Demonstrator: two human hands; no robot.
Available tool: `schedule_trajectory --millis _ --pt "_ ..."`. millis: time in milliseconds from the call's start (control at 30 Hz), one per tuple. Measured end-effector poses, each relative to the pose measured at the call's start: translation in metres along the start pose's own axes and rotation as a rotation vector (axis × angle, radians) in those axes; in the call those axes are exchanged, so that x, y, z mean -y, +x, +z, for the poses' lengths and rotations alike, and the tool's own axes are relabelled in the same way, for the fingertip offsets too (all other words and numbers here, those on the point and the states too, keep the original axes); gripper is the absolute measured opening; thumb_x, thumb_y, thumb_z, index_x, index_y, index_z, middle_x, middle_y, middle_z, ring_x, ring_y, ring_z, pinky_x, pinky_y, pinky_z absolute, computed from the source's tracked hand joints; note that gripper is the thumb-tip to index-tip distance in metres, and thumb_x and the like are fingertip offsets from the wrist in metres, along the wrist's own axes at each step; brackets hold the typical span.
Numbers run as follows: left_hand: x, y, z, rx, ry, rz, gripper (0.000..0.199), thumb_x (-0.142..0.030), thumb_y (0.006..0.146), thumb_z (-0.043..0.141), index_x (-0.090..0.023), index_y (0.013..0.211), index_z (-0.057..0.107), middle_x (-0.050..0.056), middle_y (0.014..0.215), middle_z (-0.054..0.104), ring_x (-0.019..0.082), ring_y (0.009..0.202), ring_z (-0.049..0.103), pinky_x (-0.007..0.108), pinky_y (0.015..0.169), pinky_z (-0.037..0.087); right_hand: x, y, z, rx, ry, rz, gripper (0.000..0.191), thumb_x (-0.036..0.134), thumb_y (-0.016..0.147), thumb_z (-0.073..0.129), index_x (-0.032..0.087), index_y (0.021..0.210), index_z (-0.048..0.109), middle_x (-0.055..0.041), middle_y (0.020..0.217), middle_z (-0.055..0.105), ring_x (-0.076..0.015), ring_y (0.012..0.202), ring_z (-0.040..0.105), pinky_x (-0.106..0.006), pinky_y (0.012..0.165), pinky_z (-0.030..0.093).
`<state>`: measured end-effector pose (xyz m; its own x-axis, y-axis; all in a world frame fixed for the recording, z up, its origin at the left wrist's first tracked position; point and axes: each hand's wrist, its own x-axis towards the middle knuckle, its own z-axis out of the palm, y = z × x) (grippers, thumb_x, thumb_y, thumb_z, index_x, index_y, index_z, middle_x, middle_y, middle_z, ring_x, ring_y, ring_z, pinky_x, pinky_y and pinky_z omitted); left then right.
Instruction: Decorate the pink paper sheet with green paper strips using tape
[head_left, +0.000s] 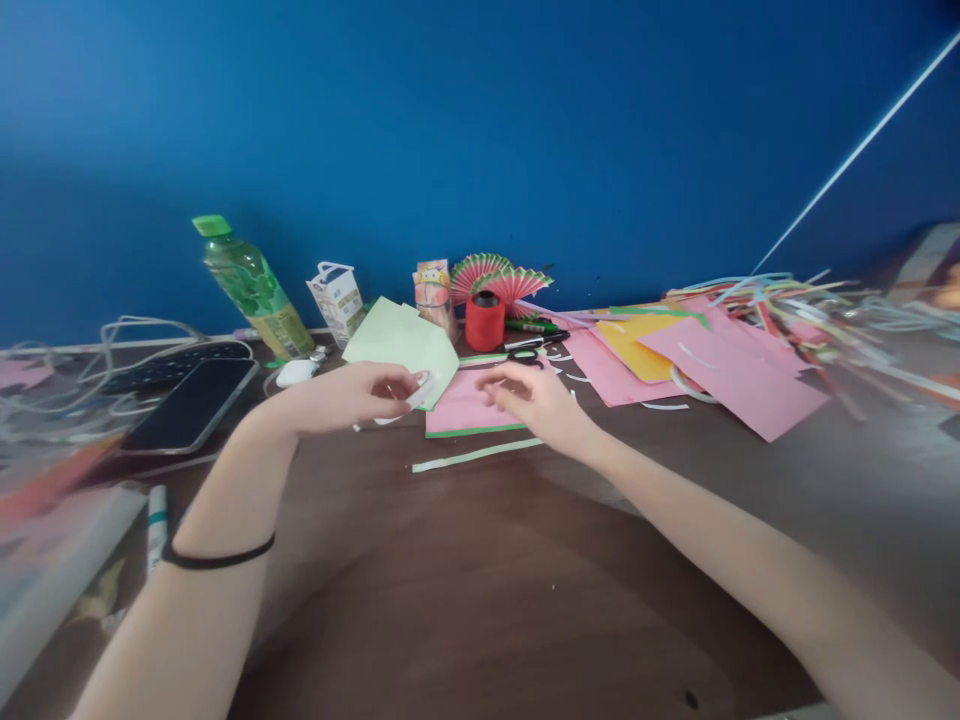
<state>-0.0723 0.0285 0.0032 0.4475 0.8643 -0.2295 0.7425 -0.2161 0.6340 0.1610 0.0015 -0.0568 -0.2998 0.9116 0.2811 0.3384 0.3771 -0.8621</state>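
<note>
My left hand [375, 390] is closed on a small whitish piece [418, 392], pinched between thumb and fingers, in front of a pale green paper [401, 345]. To its right, my right hand [529, 400] has bent, slightly spread fingers with nothing visible between them, over the edge of a pink paper with a green border [469, 405]. Just behind the right hand lie black-handled scissors [525, 355]. A pale green strip [476, 456] rests on the dark table [480, 570] in front of the pink paper.
Behind stand a green bottle [259, 290], a small carton [339, 300], a red roll [485, 322] and folded pink fans [514, 285]. A phone [191, 405] and cables are at left. Pink sheets [739, 375], a yellow sheet [637, 345] and many strips [787, 300] lie at right.
</note>
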Motion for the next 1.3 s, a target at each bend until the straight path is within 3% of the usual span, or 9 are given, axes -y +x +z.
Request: schedule_trajectory --millis 67,200,400,500,667,767,1000,1100,1300 --pt "-0.008 -0.005 0.000 0.027 -0.115 0.034 0.021 -0.031 0.060 0.063 -0.022 0.078 0.069 0.002 0.072 0.066 0.017 0.065 0.058 0.021 0.053 0.040 0.005 0.001 -0.004 -0.051 0.111 0.042 0.025 0.028 0.081 0.051 0.016 0.102 0.061 -0.0082 0.101 0.064 -0.0160 0.081 0.062 -0.032 0.073 0.050" --pt "-0.015 -0.005 0.009 0.099 -0.330 0.031 0.026 -0.029 0.058 0.065 -0.023 0.083 0.069 0.004 0.075 0.069 0.020 0.069 0.061 0.024 0.058 0.044 0.012 0.001 -0.005 -0.006 0.236 0.096 0.030 0.032 0.081 0.053 0.017 0.106 0.061 -0.0085 0.104 0.065 -0.0174 0.084 0.063 -0.033 0.075 0.051" --pt "-0.019 0.005 0.028 0.160 -0.363 0.070 0.029 -0.032 0.066 0.061 -0.022 0.092 0.067 0.006 0.076 0.071 0.020 0.069 0.064 0.024 0.059 0.045 0.009 -0.001 0.000 -0.098 0.177 -0.011 0.017 0.030 0.074 0.062 0.017 0.085 0.061 -0.0046 0.088 0.066 -0.0163 0.083 0.062 -0.033 0.078 0.050" --pt "-0.017 0.010 0.034 0.182 -0.391 0.062 0.032 -0.033 0.067 0.059 -0.021 0.095 0.067 0.007 0.078 0.071 0.020 0.067 0.063 0.024 0.059 0.045 0.002 0.001 0.001 -0.124 0.165 0.008 0.017 0.031 0.072 0.065 0.017 0.077 0.057 -0.0040 0.083 0.065 -0.0157 0.077 0.062 -0.034 0.074 0.051" --pt "-0.013 0.013 0.037 0.141 -0.429 0.061 0.028 -0.031 0.070 0.049 -0.023 0.085 0.071 0.005 0.080 0.071 0.019 0.070 0.060 0.024 0.061 0.045 -0.003 0.002 0.000 -0.125 0.281 0.099 0.024 0.035 0.072 0.065 0.017 0.074 0.050 -0.0047 0.080 0.064 -0.0156 0.074 0.064 -0.036 0.073 0.054" --pt "-0.012 0.013 0.037 0.121 -0.429 0.090 0.031 -0.026 0.068 0.049 -0.024 0.089 0.071 0.004 0.080 0.071 0.019 0.074 0.059 0.023 0.062 0.045 -0.002 0.002 0.000 -0.130 0.346 0.119 0.027 0.038 0.072 0.065 0.018 0.072 0.047 -0.0054 0.085 0.065 -0.0160 0.078 0.064 -0.037 0.075 0.055" --pt "-0.010 0.017 0.040 -0.005 -0.453 0.054 0.026 -0.032 0.063 0.056 -0.024 0.080 0.073 0.003 0.079 0.070 0.017 0.066 0.056 0.023 0.057 0.045 0.001 0.000 -0.002 -0.174 0.279 -0.009 0.022 0.036 0.076 0.062 0.019 0.075 0.049 -0.0024 0.080 0.064 -0.0162 0.079 0.064 -0.036 0.078 0.052" --pt "-0.007 0.020 0.042 0.009 -0.460 0.086 0.028 -0.035 0.066 0.054 -0.022 0.082 0.073 0.004 0.078 0.069 0.018 0.069 0.055 0.024 0.059 0.045 0.008 -0.002 -0.003 -0.182 0.242 -0.051 0.019 0.034 0.076 0.062 0.019 0.076 0.050 -0.0030 0.080 0.065 -0.0168 0.081 0.063 -0.036 0.079 0.050" --pt "-0.005 0.020 0.042 -0.033 -0.551 0.192 0.026 -0.030 0.072 0.049 -0.018 0.080 0.072 0.003 0.061 0.059 0.015 0.061 0.049 0.024 0.056 0.041 0.014 -0.005 -0.002 -0.054 0.355 -0.047 0.020 0.034 0.074 0.064 0.019 0.073 0.050 -0.0030 0.080 0.067 -0.0171 0.080 0.064 -0.036 0.079 0.048"
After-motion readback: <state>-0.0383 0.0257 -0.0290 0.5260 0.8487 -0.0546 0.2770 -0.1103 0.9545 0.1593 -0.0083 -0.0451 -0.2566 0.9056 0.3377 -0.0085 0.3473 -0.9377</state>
